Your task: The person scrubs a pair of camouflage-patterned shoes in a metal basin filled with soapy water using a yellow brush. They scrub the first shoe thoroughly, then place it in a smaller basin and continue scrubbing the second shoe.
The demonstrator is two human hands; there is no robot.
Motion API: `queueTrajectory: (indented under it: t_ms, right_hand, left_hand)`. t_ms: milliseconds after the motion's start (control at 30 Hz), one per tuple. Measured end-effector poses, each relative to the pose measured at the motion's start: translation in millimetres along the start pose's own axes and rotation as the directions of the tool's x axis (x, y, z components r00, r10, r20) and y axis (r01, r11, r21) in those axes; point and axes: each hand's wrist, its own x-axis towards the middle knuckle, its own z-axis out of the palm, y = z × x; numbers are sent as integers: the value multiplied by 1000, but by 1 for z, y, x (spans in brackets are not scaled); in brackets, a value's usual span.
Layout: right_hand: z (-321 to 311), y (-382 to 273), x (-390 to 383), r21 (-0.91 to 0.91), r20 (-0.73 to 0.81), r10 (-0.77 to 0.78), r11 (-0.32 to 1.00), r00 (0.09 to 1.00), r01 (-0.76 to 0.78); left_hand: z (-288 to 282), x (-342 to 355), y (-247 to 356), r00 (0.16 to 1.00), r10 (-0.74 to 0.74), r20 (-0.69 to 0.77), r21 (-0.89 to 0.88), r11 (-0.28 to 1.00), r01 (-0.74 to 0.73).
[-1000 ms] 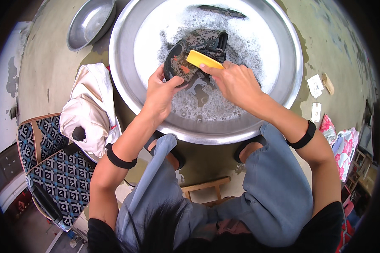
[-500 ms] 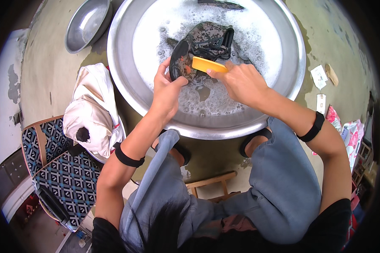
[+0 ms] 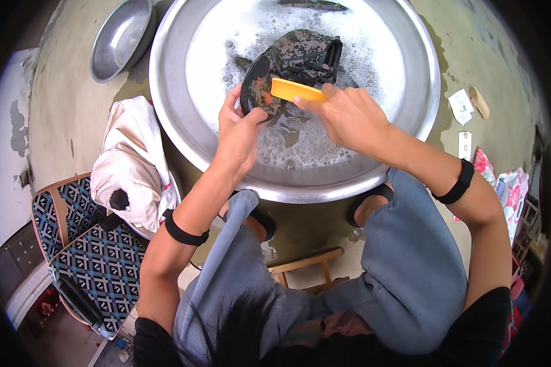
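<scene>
A wet camouflage cap (image 3: 303, 52) with dark edging and an orange patch on its brim is over the suds in a wide metal basin (image 3: 269, 188). My left hand (image 3: 242, 125) grips the near left edge of the brim, thumb on the near side. In my right hand (image 3: 352, 116) is a yellow brush (image 3: 297, 90), held by its right end and laid against the brim beside the orange patch. Its bristles are hidden from sight. Another dark item (image 3: 315, 5) floats at the basin's far side.
A smaller metal bowl (image 3: 119, 46) stands at the far left. Nearer lie white cloth (image 3: 128, 177) and an open patterned case (image 3: 101, 263). Paper tags (image 3: 460, 105) and a pink-and-white package (image 3: 509, 192) are on the right. A wooden stool (image 3: 306, 263) shows between my legs.
The brush and my right hand have shifted slightly left and away from me across the brim. The cap has moved a little left with my left hand; both grips look unchanged.
</scene>
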Motion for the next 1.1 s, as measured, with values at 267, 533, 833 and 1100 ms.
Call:
queueTrajectory:
  t_ms: [267,533,833,1100]
  right_hand:
    - [-22,-5,3,-56,65,61,997,996,-57]
    - [-34,-6,4,-58,37,-9,998,999,12]
    - [-29,-5,-1,-51,68,-41,998,997,44]
    - [-25,-10,-2,-40,-29,-36,999,999,35]
  left_hand:
    - [3,-4,0,999,-5,50,-138,990,12]
    - [6,-5,0,998,1,55,-199,980,10]
    - [5,-6,6,998,14,61,-162,987,-4]
    - [10,-12,9,999,35,12,-128,991,-33]
